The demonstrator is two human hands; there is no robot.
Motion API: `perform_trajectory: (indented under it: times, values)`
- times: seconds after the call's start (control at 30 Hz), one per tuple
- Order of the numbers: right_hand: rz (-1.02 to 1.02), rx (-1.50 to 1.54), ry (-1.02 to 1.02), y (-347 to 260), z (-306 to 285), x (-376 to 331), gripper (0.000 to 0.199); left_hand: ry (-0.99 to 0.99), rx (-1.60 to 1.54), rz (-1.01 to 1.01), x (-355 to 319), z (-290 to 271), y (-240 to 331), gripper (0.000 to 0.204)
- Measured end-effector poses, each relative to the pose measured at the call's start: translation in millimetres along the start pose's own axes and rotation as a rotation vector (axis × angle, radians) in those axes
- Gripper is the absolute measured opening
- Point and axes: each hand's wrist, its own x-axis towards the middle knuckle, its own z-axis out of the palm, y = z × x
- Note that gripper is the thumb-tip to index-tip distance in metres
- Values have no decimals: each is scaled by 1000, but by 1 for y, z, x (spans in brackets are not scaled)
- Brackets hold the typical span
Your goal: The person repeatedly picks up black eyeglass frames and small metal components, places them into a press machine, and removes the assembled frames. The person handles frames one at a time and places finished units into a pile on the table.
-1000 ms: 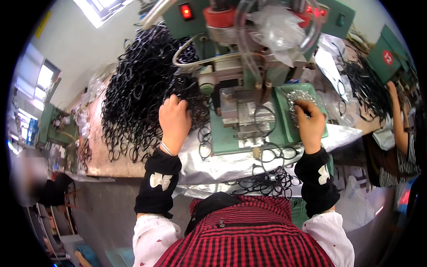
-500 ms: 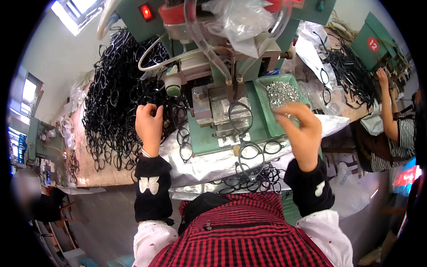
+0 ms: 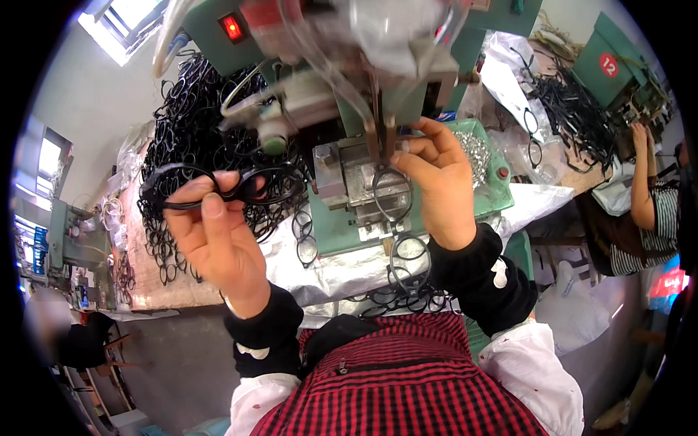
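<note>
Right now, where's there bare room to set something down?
Bare wood shows between the black frame pile and the bench edge; bare foil fronts the green machine base. Crowded: the pile and the metal fixture beside your right hand.

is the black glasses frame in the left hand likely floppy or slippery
The black glasses frame is probably light for its size, given its thin outline. It looks fairly stiff, showing no sag in the left hand. Its glossy surface may make it slippery.

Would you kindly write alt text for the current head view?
A left hand holds a black glasses frame; the right hand is at a machine's metal fixture, beside a green tray of shiny parts. A heap of frames lies left.
</note>
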Motion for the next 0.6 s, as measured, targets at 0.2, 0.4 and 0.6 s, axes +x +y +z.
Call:
perform_trajectory:
  times: [0.2, 0.4, 0.6]
  values:
    - [16, 45, -28, -9, 17, 1, 42, -147, 90, 60, 48, 35, 12, 16]
    - [39, 56, -49, -9, 15, -3, 45, -177, 93, 39, 51, 37, 11, 16]
    - [-116, -288, -165, -31, 14, -16, 51, -269, 87, 185, 22, 34, 11, 10]
